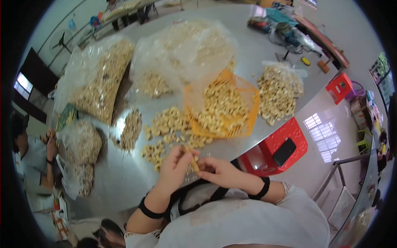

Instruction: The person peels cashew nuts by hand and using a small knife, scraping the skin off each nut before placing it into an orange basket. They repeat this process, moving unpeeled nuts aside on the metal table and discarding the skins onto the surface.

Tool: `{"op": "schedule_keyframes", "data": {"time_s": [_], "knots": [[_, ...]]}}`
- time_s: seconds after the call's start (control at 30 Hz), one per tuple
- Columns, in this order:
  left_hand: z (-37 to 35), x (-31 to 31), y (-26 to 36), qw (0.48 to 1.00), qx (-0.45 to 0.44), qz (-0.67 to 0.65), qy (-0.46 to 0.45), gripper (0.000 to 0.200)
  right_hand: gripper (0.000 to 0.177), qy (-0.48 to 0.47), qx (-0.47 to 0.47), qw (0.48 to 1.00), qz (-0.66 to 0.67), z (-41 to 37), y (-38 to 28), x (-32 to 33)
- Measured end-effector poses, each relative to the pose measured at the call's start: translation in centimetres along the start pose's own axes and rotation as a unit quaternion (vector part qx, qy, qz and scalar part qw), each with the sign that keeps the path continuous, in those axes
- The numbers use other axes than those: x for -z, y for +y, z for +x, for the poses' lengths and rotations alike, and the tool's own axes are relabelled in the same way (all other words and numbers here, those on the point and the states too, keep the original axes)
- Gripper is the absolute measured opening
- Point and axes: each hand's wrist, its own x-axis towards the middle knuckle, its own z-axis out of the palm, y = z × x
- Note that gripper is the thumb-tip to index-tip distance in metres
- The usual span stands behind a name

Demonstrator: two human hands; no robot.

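Note:
My left hand [173, 167] is closed in a pinch on a thin yellowish stick-like tool [192, 160], which slants down toward my right hand. My right hand [221, 171] has its fingers curled together at the tool's lower end; whatever is between them is too small to make out. Just beyond both hands, loose peeled cashews [170, 120] lie spread on the metal table [120, 177]. An orange plastic basket [253, 109], tilted toward me, holds more cashews. Small pale crumbs lie on the table below the hands.
Beside the loose cashews is a heap of brownish bits [132, 128]. Large clear bags [99, 78] stand at the back; a smaller bag [84, 144] sits left. Cashews on a plastic bag [279, 91] lie right. A phone [284, 152] rests on a red stool [295, 132]. A person [35, 157] works at left.

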Motion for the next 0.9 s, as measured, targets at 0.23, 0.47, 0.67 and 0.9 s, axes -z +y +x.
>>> {"op": "schedule_keyframes", "data": {"time_s": [0.23,0.47,0.67,0.9], "knots": [[-4.2,4.5,-3.0,0.989,0.043,-0.009,0.139,0.021,0.024,-0.055,-0.029,0.997,-0.054,-0.1,-0.3,-1.6],[-4.7,6.7,-5.3,0.927,0.082,0.316,0.186,0.029,0.022,-0.037,-0.009,0.997,-0.072,0.5,0.2,-2.2],[-3.7,5.9,-4.4,0.864,0.038,0.462,0.198,0.032,0.023,-0.056,-0.07,0.993,-0.082,0.9,-0.3,-2.4],[-3.6,6.6,-5.2,0.872,0.121,0.438,0.182,0.03,0.022,-0.024,-0.049,0.996,-0.068,0.9,0.4,-2.6]]}}
